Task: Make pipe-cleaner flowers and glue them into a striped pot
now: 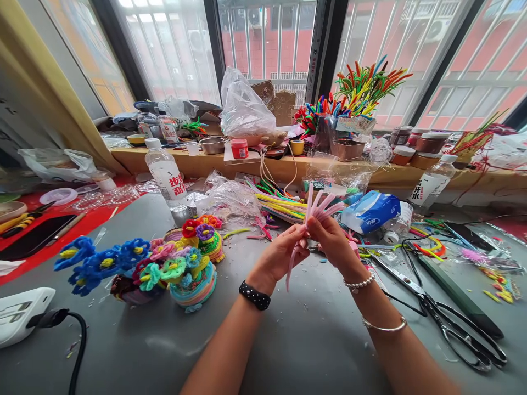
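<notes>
Both hands meet above the middle of the grey table, around a bunch of pink pipe cleaners (319, 206). My left hand (284, 249) is closed on the lower part of the bunch, where one strand hangs down below the fingers. From the right, my right hand (331, 241) pinches the same bunch just under its fanned upper ends. Exactly how the strands cross between the fingers is hidden. Behind the hands lies a pile of yellow and other coloured pipe cleaners (275, 204). To the left stand pipe-cleaner flowers (107, 262) in small pots, blue, pink, red and green.
Large scissors (428, 302) and a dark green bar-shaped object (461, 296) lie at right. A blue tissue pack (370, 211) sits behind my right hand. Water bottles (164, 170) stand near the sill. A white power adapter (24, 315) with a black cable is at left.
</notes>
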### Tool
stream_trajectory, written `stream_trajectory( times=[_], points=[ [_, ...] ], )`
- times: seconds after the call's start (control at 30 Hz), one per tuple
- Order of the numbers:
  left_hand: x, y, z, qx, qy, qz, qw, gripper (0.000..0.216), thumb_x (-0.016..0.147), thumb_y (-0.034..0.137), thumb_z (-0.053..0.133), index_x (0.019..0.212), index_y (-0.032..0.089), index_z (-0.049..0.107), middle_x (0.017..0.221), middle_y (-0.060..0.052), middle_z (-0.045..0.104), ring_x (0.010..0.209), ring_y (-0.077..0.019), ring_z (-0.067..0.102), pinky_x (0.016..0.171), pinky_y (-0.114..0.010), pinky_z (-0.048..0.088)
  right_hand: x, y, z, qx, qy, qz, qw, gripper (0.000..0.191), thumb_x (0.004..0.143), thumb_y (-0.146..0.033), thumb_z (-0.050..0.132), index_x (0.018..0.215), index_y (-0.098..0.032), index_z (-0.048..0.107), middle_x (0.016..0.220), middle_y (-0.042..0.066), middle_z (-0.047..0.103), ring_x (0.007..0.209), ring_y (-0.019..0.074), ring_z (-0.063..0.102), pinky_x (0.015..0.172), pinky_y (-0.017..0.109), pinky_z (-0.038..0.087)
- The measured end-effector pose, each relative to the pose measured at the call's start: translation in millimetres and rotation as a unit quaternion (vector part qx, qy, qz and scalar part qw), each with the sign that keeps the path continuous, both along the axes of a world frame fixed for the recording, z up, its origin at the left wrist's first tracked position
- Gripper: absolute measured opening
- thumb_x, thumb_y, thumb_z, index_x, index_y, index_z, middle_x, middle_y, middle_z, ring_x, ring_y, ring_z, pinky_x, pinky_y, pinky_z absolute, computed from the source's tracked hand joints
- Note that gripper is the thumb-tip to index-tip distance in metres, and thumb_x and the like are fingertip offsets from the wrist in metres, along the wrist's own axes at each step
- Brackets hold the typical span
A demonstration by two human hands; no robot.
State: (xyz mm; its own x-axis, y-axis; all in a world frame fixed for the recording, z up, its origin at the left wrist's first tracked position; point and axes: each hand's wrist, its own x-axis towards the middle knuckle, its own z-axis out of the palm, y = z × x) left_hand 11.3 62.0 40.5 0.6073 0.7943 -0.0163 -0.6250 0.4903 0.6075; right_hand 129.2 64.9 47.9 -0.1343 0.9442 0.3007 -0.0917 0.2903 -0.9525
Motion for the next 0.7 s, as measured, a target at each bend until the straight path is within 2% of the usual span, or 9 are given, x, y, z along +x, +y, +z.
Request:
stream_trajectory(
  times=[0.1,0.23,0.3,0.47,0.6,0.7],
  points=[
    [-1.5,0.8,-0.7,0.02,0.015,0.008,1.0,0.017,0.063,0.022,0.067,0.062,0.012,0.053,0.049,0.005,0.045,0.04,0.0012,0.032,0.045,-0.011,0.031,0.2,-2.0,3.2,-0.004,0.02,0.012,1.0,0.032,0.068,-0.049,0.057,0.066,-0.018,0.051,0.055,-0.004,0.048,0.048,0.0077,0.044,0.045,0.021,0.036],
    [-2.0,1.3,-1.0,0.026,0.043,0.017,0.999,0.018,0.062,0.022,0.067,0.064,0.013,0.052,0.048,0.006,0.043,0.041,0.0003,0.033,0.044,-0.012,0.029,2.7,-4.9,6.3,-0.029,0.045,0.072,0.996,0.029,0.069,-0.043,0.058,0.084,-0.019,0.055,0.056,-0.003,0.052,0.053,0.0112,0.053,0.05,0.024,0.042],
    [-1.9,1.3,-1.1,0.026,0.054,0.021,0.998,0.018,0.062,0.021,0.067,0.067,0.013,0.052,0.05,0.007,0.043,0.042,0.0002,0.034,0.045,-0.012,0.029,4.5,-5.7,6.9,-0.035,0.046,0.085,0.995,0.029,0.069,-0.042,0.059,0.085,-0.017,0.058,0.056,-0.003,0.054,0.052,0.0112,0.053,0.051,0.024,0.042],
    [-2.2,-0.8,2.0,0.032,0.044,0.01,0.998,0.013,0.065,0.02,0.064,0.066,0.012,0.053,0.048,0.006,0.043,0.04,-0.0003,0.033,0.045,-0.013,0.03,6.3,-4.1,5.9,-0.045,0.077,0.002,0.996,0.026,0.067,-0.039,0.063,0.06,-0.015,0.056,0.051,-0.004,0.05,0.044,0.0047,0.042,0.039,0.018,0.03],
    [-2.7,-3.9,7.8,0.037,-0.005,-0.023,0.999,0.017,0.072,0.024,0.058,0.059,0.013,0.053,0.045,0.005,0.041,0.041,-0.003,0.037,0.047,-0.017,0.034,2.5,-5.0,9.6,-0.049,0.125,-0.011,0.991,0.026,0.067,-0.04,0.062,0.064,-0.015,0.055,0.046,-0.006,0.046,0.039,0.0037,0.036,0.036,0.017,0.024],
    [-2.4,-3.1,7.5,0.049,0.008,-0.01,0.999,0.019,0.075,0.029,0.055,0.066,0.013,0.057,0.056,0.002,0.05,0.044,-0.0032,0.041,0.049,-0.018,0.035,-1.6,-7.0,14.4,-0.047,0.155,-0.035,0.986,0.026,0.068,-0.04,0.062,0.065,-0.015,0.054,0.042,-0.008,0.04,0.036,0.0028,0.031,0.033,0.017,0.021]
  ],
)
